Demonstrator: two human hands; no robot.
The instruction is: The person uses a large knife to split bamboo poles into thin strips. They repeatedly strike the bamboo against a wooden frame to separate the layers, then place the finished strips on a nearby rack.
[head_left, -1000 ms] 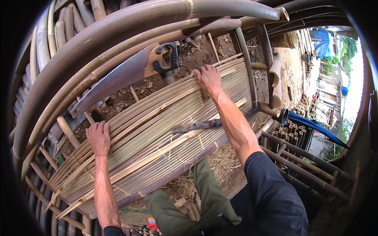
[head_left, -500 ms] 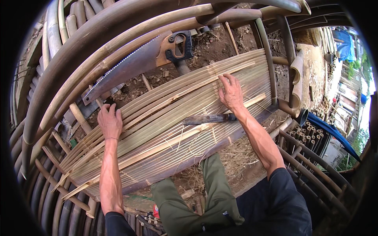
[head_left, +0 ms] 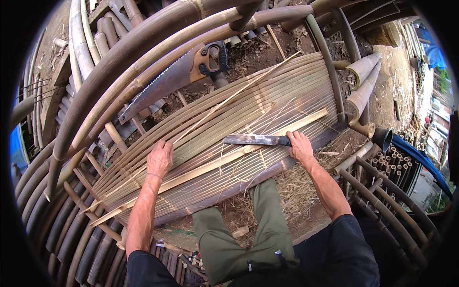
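Observation:
A panel of long, narrow bamboo slats lies across in front of me. My left hand rests over its left part, fingers closed on a thin bamboo strip that slants up to the panel's far right. My right hand has its fingers round the dark handle of a large knife, whose broad blade points left and lies over the slats. Just under the blade runs a wider loose bamboo strip. Thin, curling fibres are scattered round it.
Beyond the panel, a handsaw leans by thick curved bamboo poles. A dark bamboo rail edges the near side, above my knees. Cut bamboo is stacked at left and right; fibre shavings lie at lower right.
My right hand has come down from the far slats to the knife's handle. My left hand has moved nearer and closed, and the thin strip now slants across the panel.

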